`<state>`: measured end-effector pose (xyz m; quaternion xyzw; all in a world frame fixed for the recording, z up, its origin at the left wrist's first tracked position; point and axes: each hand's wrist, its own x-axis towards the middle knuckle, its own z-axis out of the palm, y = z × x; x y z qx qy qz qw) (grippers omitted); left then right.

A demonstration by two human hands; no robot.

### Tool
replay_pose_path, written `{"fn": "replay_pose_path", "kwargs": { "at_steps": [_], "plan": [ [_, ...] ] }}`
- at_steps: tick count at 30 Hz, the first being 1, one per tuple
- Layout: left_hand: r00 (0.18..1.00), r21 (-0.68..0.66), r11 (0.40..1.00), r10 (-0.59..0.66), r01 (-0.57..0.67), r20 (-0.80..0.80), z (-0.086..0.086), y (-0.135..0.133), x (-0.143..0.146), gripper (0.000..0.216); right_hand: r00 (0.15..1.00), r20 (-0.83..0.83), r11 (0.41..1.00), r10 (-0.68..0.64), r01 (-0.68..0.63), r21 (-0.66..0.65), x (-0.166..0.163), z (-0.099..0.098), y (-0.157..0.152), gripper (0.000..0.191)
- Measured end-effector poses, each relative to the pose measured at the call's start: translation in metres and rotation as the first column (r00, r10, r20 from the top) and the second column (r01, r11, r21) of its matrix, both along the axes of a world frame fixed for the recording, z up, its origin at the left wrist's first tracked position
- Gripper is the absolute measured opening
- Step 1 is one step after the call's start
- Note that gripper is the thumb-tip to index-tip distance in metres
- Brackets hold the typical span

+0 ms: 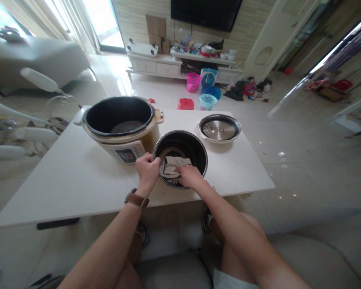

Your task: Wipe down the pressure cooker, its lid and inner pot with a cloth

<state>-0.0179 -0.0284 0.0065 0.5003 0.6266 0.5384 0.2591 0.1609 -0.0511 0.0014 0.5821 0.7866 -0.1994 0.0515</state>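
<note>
A dark inner pot stands on the white table in front of me. My left hand is closed on the pot's near left rim. My right hand reaches inside the pot, its fingers closed on a crumpled beige cloth pressed against the inner wall. A brown watch sits on my left wrist.
An open cream rice cooker body stands at the left of the pot. Its lid lies upside down at the back right of the table. Past the table are a red tub, baskets and a cluttered TV cabinet.
</note>
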Motion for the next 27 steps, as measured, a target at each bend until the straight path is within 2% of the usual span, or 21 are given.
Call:
{"fn": "replay_pose_path", "kwargs": {
  "at_steps": [5,13,17,23,27],
  "plan": [
    [0.997,-0.038,0.999,-0.034,0.031,-0.070,0.004,0.008,-0.008,0.040,1.000,0.020,0.997,0.003,-0.004,0.072,-0.004,-0.002,-0.013,0.044],
    [0.991,0.010,0.999,-0.033,0.034,-0.132,0.017,0.015,-0.014,0.023,0.998,0.014,0.991,0.057,-0.059,0.120,-0.001,-0.005,-0.017,0.041],
    [0.988,0.016,0.999,-0.045,0.048,-0.145,0.023,0.015,-0.011,0.025,0.994,0.065,0.988,0.088,-0.095,0.124,0.002,-0.005,-0.014,0.037],
    [0.987,-0.064,0.997,-0.039,0.030,-0.155,0.026,0.016,-0.008,0.030,0.988,0.117,0.985,0.102,-0.116,0.127,0.002,-0.005,-0.012,0.038],
    [0.991,-0.037,0.997,-0.066,0.062,-0.116,0.025,0.014,-0.006,0.032,0.990,0.102,0.986,0.099,-0.111,0.122,0.004,-0.005,-0.011,0.040]
  ]
}}
